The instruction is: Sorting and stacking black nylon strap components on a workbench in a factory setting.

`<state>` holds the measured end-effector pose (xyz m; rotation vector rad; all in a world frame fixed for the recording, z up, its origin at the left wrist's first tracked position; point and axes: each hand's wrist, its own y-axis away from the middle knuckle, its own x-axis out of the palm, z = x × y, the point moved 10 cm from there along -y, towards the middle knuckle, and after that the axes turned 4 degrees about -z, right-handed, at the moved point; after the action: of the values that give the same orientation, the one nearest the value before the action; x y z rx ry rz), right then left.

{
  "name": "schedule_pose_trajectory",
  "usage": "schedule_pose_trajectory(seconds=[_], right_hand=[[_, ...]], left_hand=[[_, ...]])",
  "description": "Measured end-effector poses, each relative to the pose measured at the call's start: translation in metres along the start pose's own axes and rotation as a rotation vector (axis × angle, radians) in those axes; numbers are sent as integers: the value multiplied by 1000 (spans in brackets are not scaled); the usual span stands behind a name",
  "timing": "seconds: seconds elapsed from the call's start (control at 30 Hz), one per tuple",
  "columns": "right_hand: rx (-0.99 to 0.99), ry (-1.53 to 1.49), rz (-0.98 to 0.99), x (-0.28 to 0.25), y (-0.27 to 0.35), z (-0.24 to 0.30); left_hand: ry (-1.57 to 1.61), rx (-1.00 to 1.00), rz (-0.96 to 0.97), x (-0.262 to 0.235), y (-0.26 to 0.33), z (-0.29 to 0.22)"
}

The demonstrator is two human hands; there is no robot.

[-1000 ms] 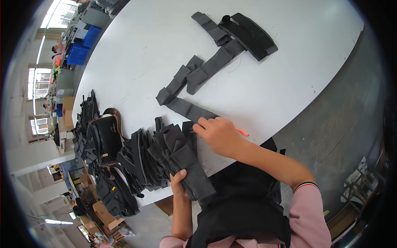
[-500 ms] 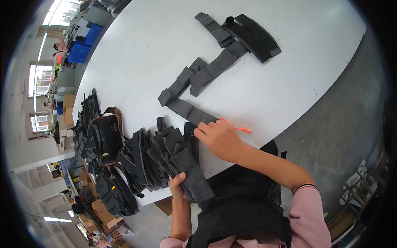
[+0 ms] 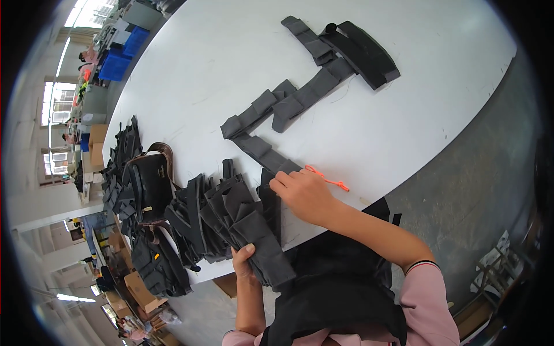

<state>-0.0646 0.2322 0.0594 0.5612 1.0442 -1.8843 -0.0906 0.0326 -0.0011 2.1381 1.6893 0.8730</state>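
At the near table edge (image 3: pixel 404 144), my left hand (image 3: pixel 245 259) clamps fingers and thumb on the end of a dark fabric piece (image 3: pixel 262 245) in the fanned stack. My right hand (image 3: pixel 306 196), forearm angled across, rests curled fingertips on a folded strip (image 3: pixel 262 151); an actual pinch I can't tell. Step looks like laying out pieces; next needs a clean lift of one piece. An orange thread snipper (image 3: pixel 327 179) lies just beside.

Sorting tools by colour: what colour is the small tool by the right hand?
Orange tool, head view.
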Motion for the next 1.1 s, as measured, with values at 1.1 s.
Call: schedule_pose_trajectory(seconds=[1.1], right_hand=[[37,-95,47,-17,0,35]], left_hand=[[-20,98,-46,-12,19,-45]])
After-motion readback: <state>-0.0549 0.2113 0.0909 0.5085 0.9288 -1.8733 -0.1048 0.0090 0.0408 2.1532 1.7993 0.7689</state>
